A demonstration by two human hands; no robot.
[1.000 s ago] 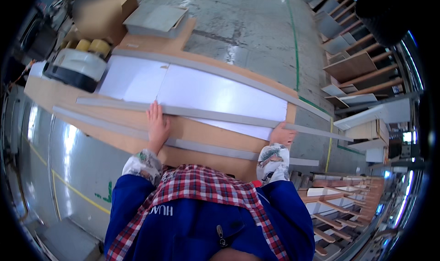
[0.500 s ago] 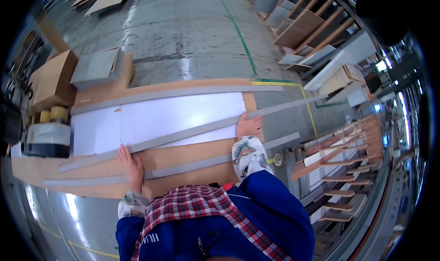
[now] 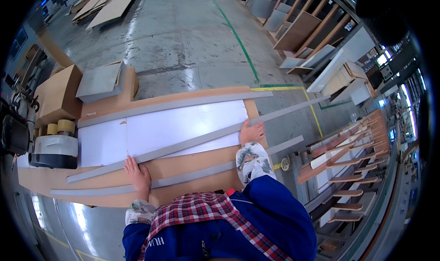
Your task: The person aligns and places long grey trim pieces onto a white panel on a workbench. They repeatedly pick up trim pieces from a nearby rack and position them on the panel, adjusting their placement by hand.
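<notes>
Both hands are pressing flat on the long grey strip (image 3: pixel 192 141) lying slantwise across the tabletop (image 3: pixel 192 169) — left hand (image 3: pixel 137 174) fingers spread, right hand (image 3: pixel 251 132) likewise, grip pinching nothing.

A brown cardboard box (image 3: pixel 57 95) sits at the left of the frame, with a flat grey panel (image 3: pixel 100 81) resting just to its right. Below the box stand two rolls of yellowish tape (image 3: pixel 60 127) beside a grey-and-black machine (image 3: pixel 54 151). Tan boards (image 3: pixel 110 6) lie on the concrete floor (image 3: pixel 183 41) at upper left. A green line (image 3: pixel 236 34) crosses the floor. Wooden racks (image 3: pixel 353 155) of panels fill the right edge.
</notes>
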